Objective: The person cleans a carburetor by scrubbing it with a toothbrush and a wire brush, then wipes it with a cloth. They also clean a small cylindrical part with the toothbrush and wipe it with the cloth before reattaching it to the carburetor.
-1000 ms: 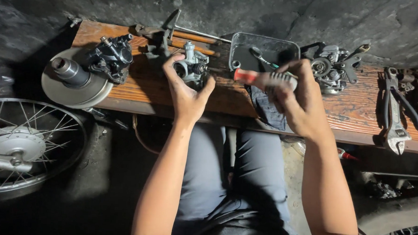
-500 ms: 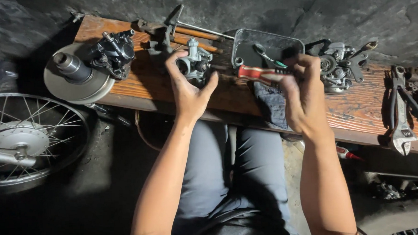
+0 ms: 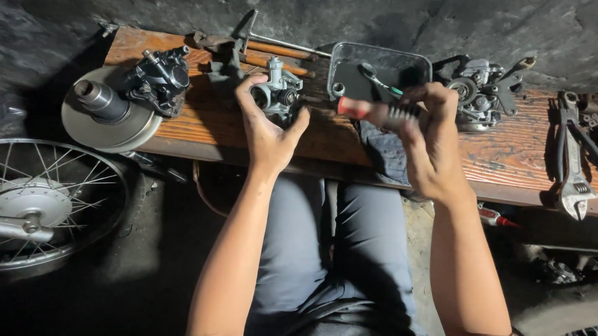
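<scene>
On a worn, grooved wooden plank (image 3: 207,120) one small cast-metal carburettor (image 3: 277,91) stands near the middle — silver, knobbly, with a round dark throat. The left hand (image 3: 268,130) cups it from below, thumb and fingers wrapped around its body. The right hand (image 3: 432,137) pinches one screwdriver with a red and grey ribbed handle (image 3: 375,112), held level and pointing at the carburettor; its tip is hidden. Behind lies one dark rectangular metal tray (image 3: 411,65) (rounded corners, a small tool inside). One smooth grey pulley disc (image 3: 106,122) sits at the left end; one spoked wheel (image 3: 38,204) rests below — and pliers (image 3: 572,143) lie right.
</scene>
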